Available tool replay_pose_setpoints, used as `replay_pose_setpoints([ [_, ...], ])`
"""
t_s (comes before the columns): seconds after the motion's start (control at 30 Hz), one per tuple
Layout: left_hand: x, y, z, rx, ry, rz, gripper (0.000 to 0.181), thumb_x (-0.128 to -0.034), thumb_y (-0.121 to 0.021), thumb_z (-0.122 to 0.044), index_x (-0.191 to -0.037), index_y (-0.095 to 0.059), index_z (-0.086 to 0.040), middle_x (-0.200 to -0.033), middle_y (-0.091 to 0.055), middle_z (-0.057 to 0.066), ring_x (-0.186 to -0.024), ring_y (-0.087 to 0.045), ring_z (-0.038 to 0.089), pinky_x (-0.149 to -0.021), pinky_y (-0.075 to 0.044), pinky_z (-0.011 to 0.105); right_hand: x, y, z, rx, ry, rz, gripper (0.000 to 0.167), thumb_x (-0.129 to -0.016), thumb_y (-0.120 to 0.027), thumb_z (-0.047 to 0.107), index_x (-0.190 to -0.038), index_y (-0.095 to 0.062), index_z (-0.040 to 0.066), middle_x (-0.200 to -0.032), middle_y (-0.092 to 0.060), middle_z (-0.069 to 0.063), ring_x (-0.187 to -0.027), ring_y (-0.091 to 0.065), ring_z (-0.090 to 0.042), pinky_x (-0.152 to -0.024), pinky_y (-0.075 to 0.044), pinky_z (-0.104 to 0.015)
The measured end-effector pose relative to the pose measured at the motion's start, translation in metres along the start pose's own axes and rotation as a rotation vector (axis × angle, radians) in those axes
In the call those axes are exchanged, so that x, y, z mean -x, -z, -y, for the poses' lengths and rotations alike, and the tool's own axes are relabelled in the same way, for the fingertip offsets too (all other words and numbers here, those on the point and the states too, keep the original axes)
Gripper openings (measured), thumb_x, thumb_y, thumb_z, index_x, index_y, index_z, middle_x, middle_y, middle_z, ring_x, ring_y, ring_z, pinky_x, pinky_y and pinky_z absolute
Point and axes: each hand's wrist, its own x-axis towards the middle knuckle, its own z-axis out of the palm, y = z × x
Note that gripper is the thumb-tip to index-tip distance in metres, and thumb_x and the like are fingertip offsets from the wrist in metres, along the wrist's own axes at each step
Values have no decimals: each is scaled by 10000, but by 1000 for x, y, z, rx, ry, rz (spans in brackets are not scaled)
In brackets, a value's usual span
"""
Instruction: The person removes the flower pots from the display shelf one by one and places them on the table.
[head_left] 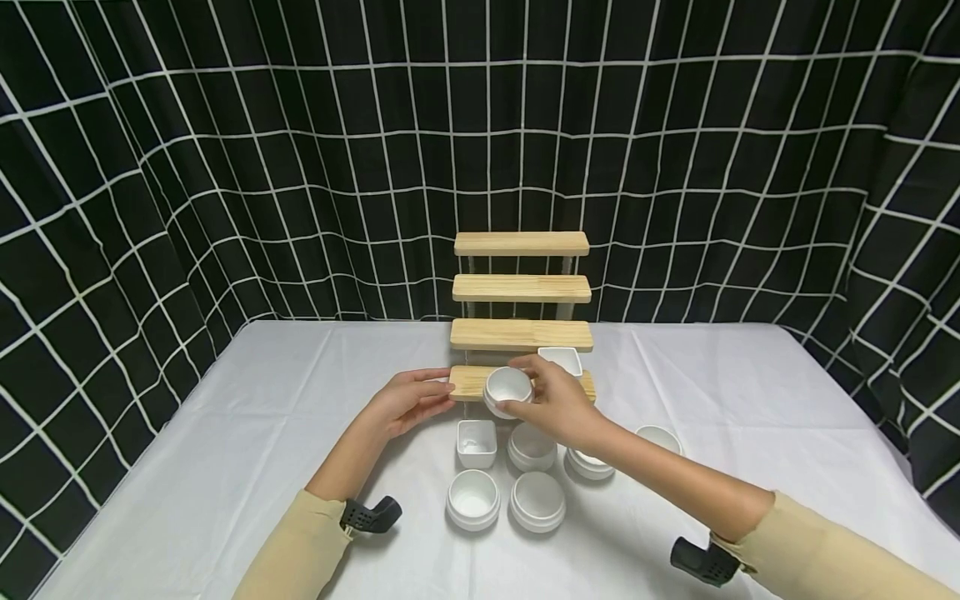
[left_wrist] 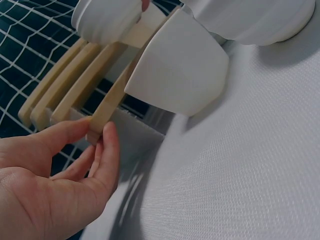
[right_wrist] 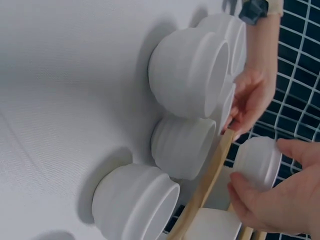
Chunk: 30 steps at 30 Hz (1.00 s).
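A round white bowl is held in my right hand, between thumb and fingers, over the lowest wooden step of a tiered rack. In the right wrist view the same bowl appears above that step's edge. My left hand pinches the left end of the lowest step, thumb on one face and fingers on the other, as the left wrist view shows at the step's end. A square white bowl stands on the right part of this step, partly behind my right hand.
In front of the rack, a square bowl and several round white bowls stand on the white cloth. One round bowl is partly covered by my right forearm. Higher wooden steps rise behind, before a black gridded curtain.
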Motion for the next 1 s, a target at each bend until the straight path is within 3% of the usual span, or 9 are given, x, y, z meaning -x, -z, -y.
replay_pose_setpoints([
  [0.4, -2, 0, 0, -5, 7, -16, 518, -1032, -569, 97, -1526, -420, 143, -1052, -659, 142, -804, -725, 110, -825, -666, 195, 2, 8, -7, -59, -12, 7, 561, -914, -804, 93, -1400, -571, -65, -1267, -658, -269, -1071, -691, -374, -892, -648, -400],
  [0.8, -1, -1, 0, -14, 6, -23, 516, -1026, -577, 98, -1519, -430, 146, -1072, -668, 164, -803, -730, 114, -820, -666, 195, 10, 16, -11, -47, 11, -3, 581, -919, -815, 117, -1417, -568, -51, -1386, -611, -283, -1113, -690, -402, -952, -655, -456],
  [1.0, -1, -1, 0, -21, 10, -32, 514, -1024, -588, 93, -1516, -446, 134, -1101, -672, 178, -814, -732, 121, -830, -668, 203, 14, 20, -15, -79, 18, -3, 577, -924, -810, 112, -1423, -567, -44, -1369, -618, -260, -1094, -700, -368, -922, -662, -399],
])
